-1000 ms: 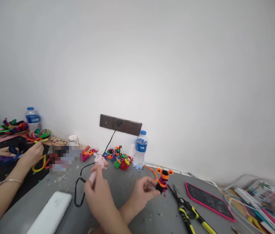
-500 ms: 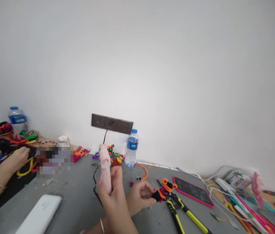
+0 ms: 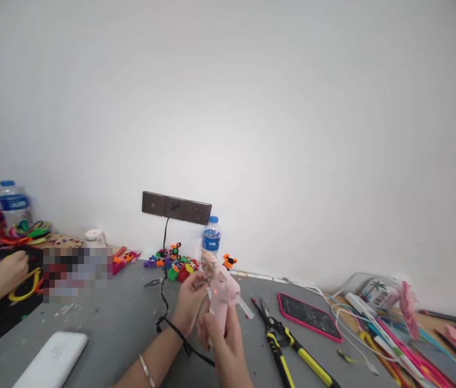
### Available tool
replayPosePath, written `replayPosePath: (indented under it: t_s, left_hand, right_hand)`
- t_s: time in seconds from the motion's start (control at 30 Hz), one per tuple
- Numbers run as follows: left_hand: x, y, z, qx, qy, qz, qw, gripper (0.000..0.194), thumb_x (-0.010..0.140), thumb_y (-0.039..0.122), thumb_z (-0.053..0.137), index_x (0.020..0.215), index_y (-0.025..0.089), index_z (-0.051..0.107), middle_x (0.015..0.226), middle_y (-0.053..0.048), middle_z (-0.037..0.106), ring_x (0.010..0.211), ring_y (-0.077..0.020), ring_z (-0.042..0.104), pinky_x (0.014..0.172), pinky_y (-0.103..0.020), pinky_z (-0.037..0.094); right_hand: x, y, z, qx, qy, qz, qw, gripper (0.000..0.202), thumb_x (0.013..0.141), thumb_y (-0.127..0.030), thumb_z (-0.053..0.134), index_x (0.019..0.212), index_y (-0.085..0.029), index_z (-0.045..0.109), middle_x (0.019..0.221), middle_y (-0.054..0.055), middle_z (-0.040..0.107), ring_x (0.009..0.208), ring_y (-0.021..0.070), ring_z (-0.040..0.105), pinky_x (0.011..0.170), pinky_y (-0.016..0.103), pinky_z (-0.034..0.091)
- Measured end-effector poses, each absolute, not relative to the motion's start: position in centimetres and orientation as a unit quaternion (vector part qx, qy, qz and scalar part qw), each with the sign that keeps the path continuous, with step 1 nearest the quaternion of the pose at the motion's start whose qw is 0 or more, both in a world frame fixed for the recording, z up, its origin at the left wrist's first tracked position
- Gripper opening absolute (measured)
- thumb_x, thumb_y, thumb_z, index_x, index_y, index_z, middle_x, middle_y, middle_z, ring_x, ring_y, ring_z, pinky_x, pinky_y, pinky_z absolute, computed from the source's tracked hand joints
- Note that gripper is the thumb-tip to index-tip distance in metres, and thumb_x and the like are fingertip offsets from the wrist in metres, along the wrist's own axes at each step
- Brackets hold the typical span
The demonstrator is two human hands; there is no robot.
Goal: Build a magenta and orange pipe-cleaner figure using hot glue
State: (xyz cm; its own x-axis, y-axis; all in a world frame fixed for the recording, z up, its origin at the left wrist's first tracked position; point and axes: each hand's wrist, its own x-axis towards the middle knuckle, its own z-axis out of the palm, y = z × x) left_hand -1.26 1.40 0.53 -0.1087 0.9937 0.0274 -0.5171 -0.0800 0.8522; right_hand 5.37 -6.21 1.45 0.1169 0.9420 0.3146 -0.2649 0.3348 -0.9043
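In my right hand (image 3: 228,337) is a pink hot glue gun (image 3: 223,293), gripped by its handle, with a red light lit and a clear glue stick (image 3: 246,308) poking from its back. Its nozzle end points away toward the wall. My left hand (image 3: 190,304), a bracelet on its wrist, is closed just left of the gun. Beyond the gun shows the orange-and-black head of a small pipe-cleaner figure (image 3: 230,262); its body and my left fingertips on it are hidden behind the gun. A black cord (image 3: 165,293) runs from the wall socket down past my left hand.
Yellow-black pliers (image 3: 278,331) and a pink-cased phone (image 3: 309,317) lie right. Colourful pipe-cleaner figures (image 3: 183,268) and a water bottle (image 3: 211,237) stand by the wall. A white power bank (image 3: 52,360) lies front left; a co-worker's hand (image 3: 7,275) is beyond. Cables and craft supplies crowd the right.
My arms have uncrossed: the glue gun moved right and tilted, while my left hand swung left and away from the pliers. The figure's head now shows behind the gun.
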Motion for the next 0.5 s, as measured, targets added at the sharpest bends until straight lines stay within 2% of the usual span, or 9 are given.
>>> replayPosePath:
  t_s: [0.13,0.2,0.33,0.5]
  left_hand:
    - [-1.8,2.7,0.4,0.269,0.305,0.677,0.613,0.029,0.052,0.016,0.085,0.074,0.012,0.068,0.065,0.0,0.068,0.056,-0.0103,0.062,0.053,-0.018,0.047]
    - [-1.9,2.9,0.4,0.212,0.303,0.679,0.634,0.028,0.052,0.009,0.085,0.073,0.012,0.067,0.063,0.0,0.068,0.056,-0.0096,0.063,0.051,-0.016,0.048]
    - [-1.7,2.6,0.8,0.135,0.309,0.672,0.659,0.021,0.063,-0.005,0.073,0.072,0.013,0.067,0.065,0.001,0.069,0.056,-0.0093,0.067,0.056,-0.016,0.054]
    - [-1.4,2.2,1.3,0.105,0.326,0.648,0.68,0.022,0.073,-0.007,0.064,0.075,0.014,0.066,0.063,0.0,0.07,0.056,-0.0107,0.069,0.055,-0.017,0.057]
  right_hand:
    - [6.9,-5.8,-0.1,-0.319,-0.457,0.535,0.635,0.035,0.082,-0.055,0.056,0.088,-0.02,0.053,0.053,-0.008,0.039,0.039,0.0069,0.03,0.036,0.019,0.029]
    - [7.5,-5.5,-0.9,-0.32,-0.452,0.54,0.634,0.038,0.081,-0.058,0.056,0.088,-0.02,0.052,0.05,-0.009,0.035,0.036,0.0061,0.027,0.035,0.019,0.027]
    - [7.8,-4.9,-2.5,-0.345,-0.429,0.519,0.654,0.043,0.076,-0.061,0.059,0.09,-0.021,0.05,0.045,-0.012,0.031,0.033,0.0052,0.021,0.031,0.017,0.023]
    - [8.2,-5.2,-2.3,-0.353,-0.421,0.53,0.645,0.046,0.077,-0.063,0.057,0.093,-0.021,0.048,0.046,-0.012,0.033,0.034,0.0059,0.024,0.032,0.017,0.026]
